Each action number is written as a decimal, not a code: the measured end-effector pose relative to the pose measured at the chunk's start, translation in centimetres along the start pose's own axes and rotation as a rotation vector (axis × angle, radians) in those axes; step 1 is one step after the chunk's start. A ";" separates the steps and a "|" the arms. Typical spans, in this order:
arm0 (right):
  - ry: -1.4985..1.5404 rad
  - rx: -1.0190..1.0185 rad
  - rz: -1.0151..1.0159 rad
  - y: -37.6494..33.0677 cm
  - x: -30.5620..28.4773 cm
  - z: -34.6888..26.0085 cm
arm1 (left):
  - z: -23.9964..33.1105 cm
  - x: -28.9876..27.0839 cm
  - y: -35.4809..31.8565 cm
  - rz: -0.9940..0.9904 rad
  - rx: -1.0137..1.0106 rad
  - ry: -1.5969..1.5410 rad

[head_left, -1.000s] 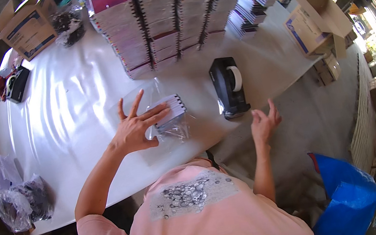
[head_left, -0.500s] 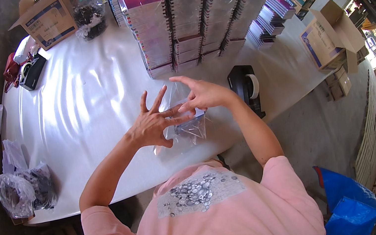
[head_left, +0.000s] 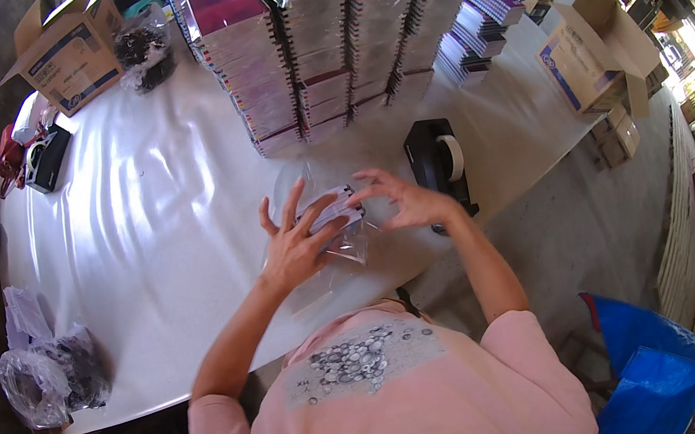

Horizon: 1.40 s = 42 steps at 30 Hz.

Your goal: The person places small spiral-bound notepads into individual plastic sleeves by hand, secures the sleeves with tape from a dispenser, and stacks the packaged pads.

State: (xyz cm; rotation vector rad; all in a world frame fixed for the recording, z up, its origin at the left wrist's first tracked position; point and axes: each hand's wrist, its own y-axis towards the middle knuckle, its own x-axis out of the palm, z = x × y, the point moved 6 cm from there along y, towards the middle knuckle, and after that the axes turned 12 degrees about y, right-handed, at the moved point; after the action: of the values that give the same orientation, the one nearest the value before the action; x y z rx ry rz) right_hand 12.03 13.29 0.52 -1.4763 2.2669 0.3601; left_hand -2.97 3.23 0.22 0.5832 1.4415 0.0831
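A small wire-bound notebook [head_left: 334,206] lies on the table with clear plastic film [head_left: 351,246] about it. Spread over its near left part, the fingers of my left hand [head_left: 295,247] appear to rest on it, though the exact contact is hard to see. My right hand [head_left: 412,200] hovers by the bound right edge, fingers apart and curved, with nothing visible in them. Just right of that hand stands a black tape dispenser [head_left: 432,167] with a pale roll. Beyond both hands rise tall stacks of purple-covered spiral notebooks [head_left: 317,46].
Open cardboard boxes stand at the far left [head_left: 74,65] and right [head_left: 586,68]. Another tape dispenser [head_left: 47,158] sits at the left. Bundled plastic [head_left: 50,376] lies at the table's near left corner. A blue bag [head_left: 655,377] is at the lower right.
My hands have drawn apart: the right one moved right, off the left fingers, and the left lowered over the notebook. More of the notebook's bound edge shows. The whole view has shifted slightly.
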 end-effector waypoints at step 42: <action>0.157 0.037 0.540 3.8 0.4 1.1 | -4.2 1.3 2.3 0.166 -0.493 -0.449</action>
State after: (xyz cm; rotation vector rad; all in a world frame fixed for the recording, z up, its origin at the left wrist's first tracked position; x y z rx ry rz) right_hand 8.60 14.98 -0.63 -0.8775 2.7653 0.3612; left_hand -6.04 7.11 -0.09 0.2855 0.8876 0.4018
